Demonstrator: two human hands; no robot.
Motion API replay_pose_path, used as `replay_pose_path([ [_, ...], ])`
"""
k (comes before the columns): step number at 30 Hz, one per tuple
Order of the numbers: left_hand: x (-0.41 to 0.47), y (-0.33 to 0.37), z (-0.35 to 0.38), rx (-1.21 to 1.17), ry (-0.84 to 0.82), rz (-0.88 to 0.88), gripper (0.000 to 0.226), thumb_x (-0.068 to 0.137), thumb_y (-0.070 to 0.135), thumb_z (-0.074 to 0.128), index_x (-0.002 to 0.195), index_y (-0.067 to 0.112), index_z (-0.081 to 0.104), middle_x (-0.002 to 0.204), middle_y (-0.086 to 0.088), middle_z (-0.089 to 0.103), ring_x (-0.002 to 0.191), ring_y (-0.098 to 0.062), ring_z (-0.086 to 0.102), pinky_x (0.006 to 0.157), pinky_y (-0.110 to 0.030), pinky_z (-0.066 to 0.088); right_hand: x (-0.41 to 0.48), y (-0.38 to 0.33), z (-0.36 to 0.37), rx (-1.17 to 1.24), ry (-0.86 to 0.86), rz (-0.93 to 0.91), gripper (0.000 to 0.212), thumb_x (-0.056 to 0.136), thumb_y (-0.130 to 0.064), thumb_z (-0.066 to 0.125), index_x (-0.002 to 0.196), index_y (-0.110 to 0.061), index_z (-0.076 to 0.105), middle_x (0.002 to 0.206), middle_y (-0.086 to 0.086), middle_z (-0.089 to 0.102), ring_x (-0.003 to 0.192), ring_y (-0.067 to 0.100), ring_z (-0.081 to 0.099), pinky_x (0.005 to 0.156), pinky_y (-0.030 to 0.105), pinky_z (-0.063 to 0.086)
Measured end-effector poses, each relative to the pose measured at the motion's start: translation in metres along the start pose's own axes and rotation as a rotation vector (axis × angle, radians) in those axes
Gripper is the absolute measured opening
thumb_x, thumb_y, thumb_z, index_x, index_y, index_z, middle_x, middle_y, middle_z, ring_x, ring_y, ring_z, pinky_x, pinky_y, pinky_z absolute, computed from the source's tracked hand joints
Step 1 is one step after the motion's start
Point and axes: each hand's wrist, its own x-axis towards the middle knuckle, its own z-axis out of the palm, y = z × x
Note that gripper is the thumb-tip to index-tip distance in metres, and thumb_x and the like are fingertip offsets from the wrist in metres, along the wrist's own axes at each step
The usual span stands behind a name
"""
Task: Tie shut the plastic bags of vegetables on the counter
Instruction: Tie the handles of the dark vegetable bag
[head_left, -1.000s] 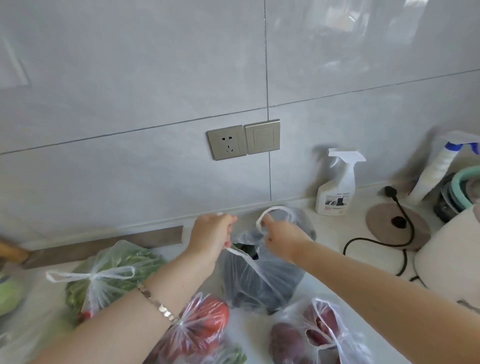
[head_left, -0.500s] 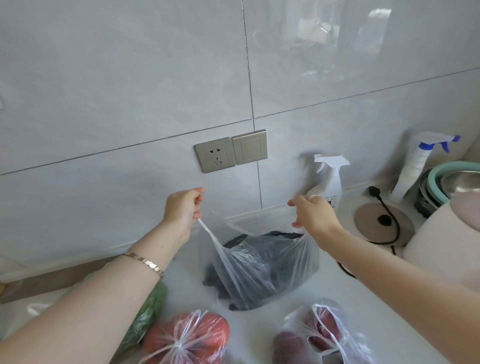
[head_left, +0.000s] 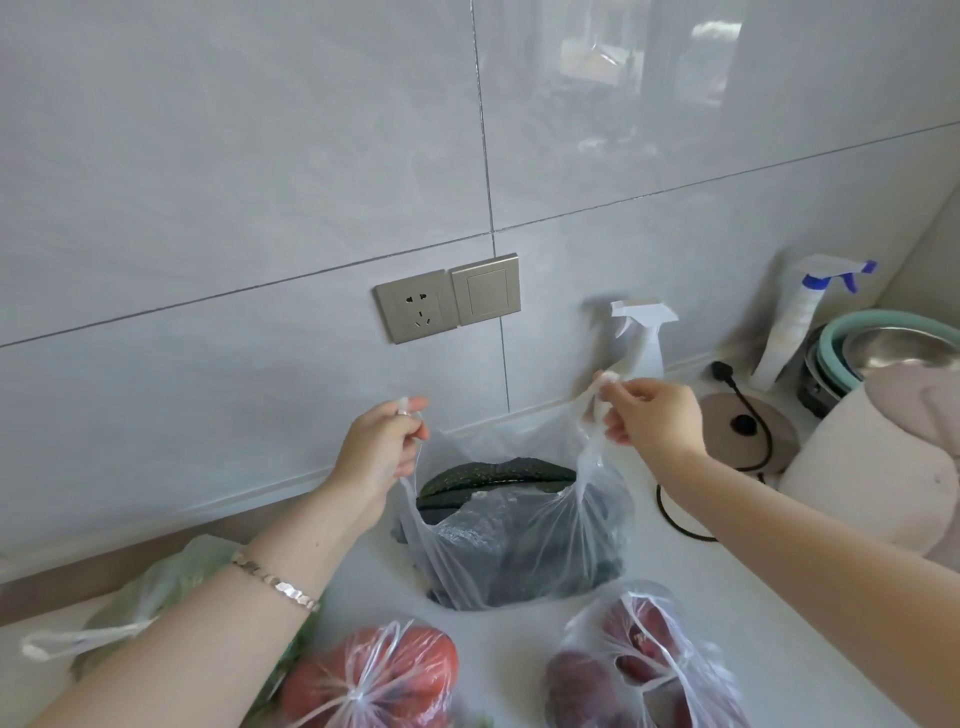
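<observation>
Here, my left hand (head_left: 382, 449) pinching one handle, my right hand (head_left: 649, 418) pinching the other, clear thin plastic bag of dark green vegetables (head_left: 514, 540) hanging open between and below my fingers.

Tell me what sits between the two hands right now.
In the head view, between the left hand and right hand gapes the open mouth of the clear plastic bag, dark green vegetables showing inside.

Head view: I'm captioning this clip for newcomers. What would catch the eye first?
At the centre, the left hand and right hand each pinch a handle of the clear bag of dark green vegetables, holding its mouth open. Nearer the camera lie a bag of red tomatoes, bottom centre, and a bag of purple produce, bottom right.
</observation>
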Motion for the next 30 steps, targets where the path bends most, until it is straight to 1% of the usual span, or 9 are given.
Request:
replay_pose_path([
  [3, -0.001, 0.001, 0.003, -0.009, -0.01, 0.006, 0.028, 0.088, -0.005, 0.037, 0.105, 0.009, 0.054, 0.064, -0.004, 0.045, 0.03, -0.003, 0.025, 0.032, -0.014, 0.019, 0.006, -0.005, 0.0, -0.17, 0.089, -0.051, 0.046, 0.084, -0.047, 0.058, 0.055, -0.014, 0.044, 0.051, -0.002, 0.042, 0.049, 0.013, 0.038, 0.053, 0.027, 0.034],
  [7, -0.004, 0.0, 0.006, -0.015, -0.017, 0.002, 0.026, 0.089, -0.004, 0.039, 0.105, 0.01, 0.054, 0.064, -0.004, 0.048, 0.033, -0.005, 0.027, 0.034, -0.015, 0.02, 0.001, -0.015, 0.005, 0.066, -0.204, 0.205, 0.038, 0.092, -0.025, 0.036, 0.059, -0.011, 0.049, 0.042, -0.002, 0.047, 0.041, 0.015, 0.047, 0.063, 0.029, 0.043],
  [9, -0.006, 0.0, 0.008, -0.035, -0.028, -0.02, 0.023, 0.09, -0.002, 0.039, 0.103, 0.008, 0.055, 0.065, -0.004, 0.052, 0.035, -0.005, 0.034, 0.034, -0.015, 0.026, -0.004, -0.025, 0.005, 0.126, -0.392, 0.282, 0.031, 0.086, -0.014, 0.035, 0.056, -0.011, 0.043, 0.035, -0.003, 0.034, 0.031, 0.014, 0.035, 0.055, 0.028, 0.039],
  [14, -0.013, -0.002, 0.016, -0.051, -0.179, -0.041, 0.032, 0.093, -0.007, 0.031, 0.108, 0.005, 0.057, 0.098, -0.005, 0.064, 0.08, -0.016, 0.063, 0.046, -0.025, 0.056, -0.014, -0.03, 0.021, 0.006, -0.64, 0.154, 0.034, 0.09, 0.008, 0.031, 0.083, -0.002, 0.063, 0.065, 0.007, 0.059, 0.054, 0.017, 0.06, 0.057, 0.024, 0.058],
  [16, -0.012, -0.01, 0.021, 0.068, -0.249, 0.003, 0.039, 0.093, -0.011, 0.035, 0.12, 0.01, 0.055, 0.116, 0.003, 0.057, 0.098, -0.016, 0.061, 0.052, -0.027, 0.059, -0.013, -0.024, 0.027, 0.117, -0.687, 0.183, 0.023, 0.089, 0.008, 0.046, 0.095, -0.003, 0.065, 0.076, 0.007, 0.065, 0.063, 0.012, 0.067, 0.053, 0.02, 0.058],
  [19, -0.003, -0.021, 0.03, 0.22, -0.344, 0.072, 0.056, 0.087, -0.014, 0.045, 0.134, 0.017, 0.046, 0.132, 0.012, 0.045, 0.099, -0.008, 0.06, 0.065, -0.026, 0.06, -0.006, -0.018, 0.031, 0.197, -0.786, 0.258, 0.029, 0.084, -0.006, 0.064, 0.113, -0.004, 0.061, 0.087, 0.004, 0.07, 0.071, 0.006, 0.069, 0.055, 0.015, 0.054],
  [22, 0.008, -0.029, 0.04, 0.39, -0.421, 0.177, 0.064, 0.081, -0.009, 0.057, 0.136, 0.02, 0.043, 0.131, 0.007, 0.049, 0.107, -0.01, 0.055, 0.075, -0.016, 0.054, -0.002, -0.014, 0.039, 0.154, -0.896, 0.234, 0.036, 0.085, 0.0, 0.059, 0.119, 0.011, 0.054, 0.102, 0.014, 0.063, 0.076, 0.008, 0.064, 0.062, 0.012, 0.054],
  [26, 0.018, -0.037, 0.049, 0.428, -0.498, 0.21, 0.074, 0.076, -0.011, 0.062, 0.137, 0.024, 0.038, 0.123, -0.001, 0.056, 0.114, -0.012, 0.054, 0.071, -0.005, 0.047, 0.001, -0.003, 0.048, 0.058, -0.908, 0.17, 0.04, 0.075, -0.007, 0.071, 0.107, 0.013, 0.059, 0.095, 0.017, 0.057, 0.086, 0.021, 0.053, 0.082, 0.025, 0.049],
  [30, 0.032, -0.056, 0.047, 0.328, -0.548, 0.187, 0.067, 0.065, 0.004, 0.079, 0.109, 0.045, 0.049, 0.102, -0.009, 0.062, 0.091, -0.011, 0.061, 0.079, -0.025, 0.055, 0.008, 0.01, 0.052, -0.133, -0.881, 0.122, 0.008, 0.07, -0.016, 0.077, 0.07, -0.015, 0.069, 0.058, -0.007, 0.057, 0.055, 0.007, 0.046, 0.057, 0.016, 0.035],
])
